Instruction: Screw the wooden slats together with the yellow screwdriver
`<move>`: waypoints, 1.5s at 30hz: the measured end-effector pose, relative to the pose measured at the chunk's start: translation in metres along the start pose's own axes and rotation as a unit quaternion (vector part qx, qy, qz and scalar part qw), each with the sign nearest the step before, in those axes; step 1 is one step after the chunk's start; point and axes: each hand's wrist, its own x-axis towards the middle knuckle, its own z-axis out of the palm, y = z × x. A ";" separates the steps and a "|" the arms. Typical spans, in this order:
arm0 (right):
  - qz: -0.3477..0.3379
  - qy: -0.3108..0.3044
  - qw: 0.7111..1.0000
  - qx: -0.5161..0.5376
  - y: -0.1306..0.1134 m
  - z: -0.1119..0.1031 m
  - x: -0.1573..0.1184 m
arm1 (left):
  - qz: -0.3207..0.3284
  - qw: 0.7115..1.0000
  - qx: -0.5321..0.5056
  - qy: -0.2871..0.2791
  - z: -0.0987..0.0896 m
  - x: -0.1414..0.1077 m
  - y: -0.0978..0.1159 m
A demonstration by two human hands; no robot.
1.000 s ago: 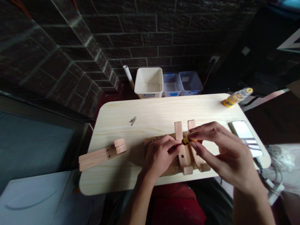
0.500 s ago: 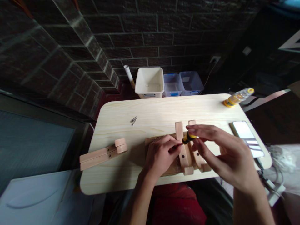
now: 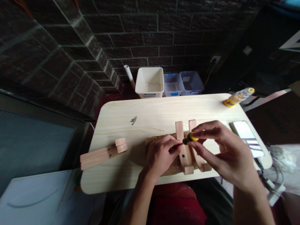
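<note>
A yellow and black screwdriver (image 3: 190, 137) is pinched between the thumb and fingers of my right hand (image 3: 231, 153). Its tip end is down by a wooden hook piece (image 3: 183, 160) with a dark hole in it. My left hand (image 3: 161, 154) rests over a brown wooden board (image 3: 150, 141), thumb and index finger pinched close to the screwdriver's tip; what they hold is too small to make out. Beside the first hook piece lies a second one (image 3: 198, 158), partly behind my right hand. Both hook pieces lie across the board.
Two more hook pieces (image 3: 100, 156) lie together on the left of the table (image 3: 117, 109). Several screws (image 3: 133, 119) lie near its middle. A phone (image 3: 247, 137) and a clear bottle-shaped case with yellow ends (image 3: 237, 97) are on the right. Bins (image 3: 150, 93) stand behind the table.
My right fingers have come together around the screwdriver's handle, which now leans further to the right. My left hand has stayed in place.
</note>
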 end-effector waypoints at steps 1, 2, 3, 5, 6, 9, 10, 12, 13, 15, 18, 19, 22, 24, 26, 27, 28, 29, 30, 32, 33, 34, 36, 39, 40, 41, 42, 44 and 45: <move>-0.002 0.003 1.000 -0.002 0.001 0.000 0.000 | 0.000 1.000 0.000 0.000 0.000 0.000 0.000; -0.005 0.004 1.000 -0.005 0.001 0.000 0.000 | -0.001 1.000 0.001 0.001 0.000 0.000 0.000; -0.007 0.006 1.000 -0.006 0.001 0.000 -0.001 | -0.002 1.000 0.002 0.001 0.000 0.000 0.000; -0.007 0.002 1.000 -0.007 0.001 0.000 -0.002 | -0.003 1.000 0.005 0.002 0.000 0.000 0.000; -0.002 -0.002 1.000 -0.002 0.001 -0.001 -0.002 | -0.004 1.000 0.007 0.003 0.001 0.000 0.000; 0.033 -0.010 0.999 0.025 -0.001 -0.002 -0.005 | -0.006 1.000 0.007 0.003 0.001 0.000 0.000; 0.045 -0.009 0.998 0.032 -0.002 -0.003 -0.006 | -0.006 1.000 0.007 0.002 0.002 0.000 0.000; 0.056 -0.003 0.998 0.030 -0.003 -0.004 -0.008 | -0.004 1.000 0.004 0.002 0.002 0.000 -0.001; 0.055 -0.002 0.998 0.024 -0.003 -0.005 -0.009 | -0.003 1.000 0.002 0.003 0.002 0.000 -0.001; 0.045 -0.008 0.999 0.010 -0.003 -0.007 -0.009 | 0.001 1.000 -0.001 0.005 0.002 0.000 -0.001; 0.025 -0.036 0.999 0.003 -0.003 -0.009 -0.008 | 0.003 1.000 0.000 0.008 0.001 0.001 -0.001; 0.021 -0.043 0.999 0.003 -0.003 -0.009 -0.007 | 0.003 1.000 0.001 0.008 0.001 0.001 0.000; 0.016 -0.048 0.999 0.005 -0.003 -0.009 -0.005 | 0.000 1.000 0.004 0.006 0.001 0.000 0.001; 0.013 -0.044 0.999 0.005 -0.002 -0.009 -0.004 | -0.003 1.000 0.004 0.005 0.001 0.000 0.001; 0.006 -0.041 0.999 0.004 -0.001 -0.008 -0.003 | -0.003 1.000 0.004 0.007 0.001 0.000 0.001; 0.003 -0.040 0.999 0.003 -0.001 -0.008 -0.003 | -0.003 1.000 0.004 0.008 0.001 0.000 0.001; -0.001 -0.040 0.999 0.002 0.000 -0.007 -0.003 | -0.002 1.000 0.004 0.009 0.001 0.000 0.001; -0.004 -0.038 0.999 0.002 0.000 -0.007 -0.003 | -0.001 1.000 0.003 0.009 0.001 0.000 0.001; -0.006 -0.035 0.999 0.002 0.000 -0.006 -0.002 | 0.001 1.000 0.003 0.008 0.001 0.000 0.001; -0.006 -0.027 1.000 0.000 0.000 -0.005 -0.002 | 0.000 1.000 0.003 0.006 0.001 0.000 0.001; -0.004 -0.024 1.000 0.000 -0.001 -0.005 -0.003 | 0.000 1.000 0.003 0.004 0.001 0.000 0.000; -0.003 -0.022 1.000 0.002 -0.001 -0.004 -0.003 | 0.000 1.000 0.003 0.004 0.001 0.000 0.000; -0.003 -0.028 1.000 0.005 -0.003 -0.004 -0.004 | -0.001 1.000 0.002 0.005 0.001 0.000 0.000; 0.009 -0.044 0.999 0.002 -0.003 -0.005 -0.005 | -0.001 1.000 0.001 0.007 0.002 0.000 -0.001; 0.014 -0.046 0.999 -0.003 -0.003 -0.005 -0.005 | -0.001 1.000 -0.001 0.008 0.002 0.000 -0.001; 0.018 -0.046 0.999 -0.008 -0.003 -0.006 -0.005 | -0.002 1.000 -0.002 0.008 0.002 0.000 -0.001; 0.019 -0.045 0.999 -0.012 -0.003 -0.006 -0.004 | -0.003 1.000 -0.003 0.008 0.002 0.000 -0.002; 0.011 -0.045 0.999 -0.011 -0.002 -0.007 -0.003 | -0.004 1.000 -0.005 0.007 0.002 0.000 -0.002; 0.006 -0.045 0.999 -0.007 -0.002 -0.007 -0.002 | -0.004 1.000 -0.006 0.006 0.002 0.000 -0.002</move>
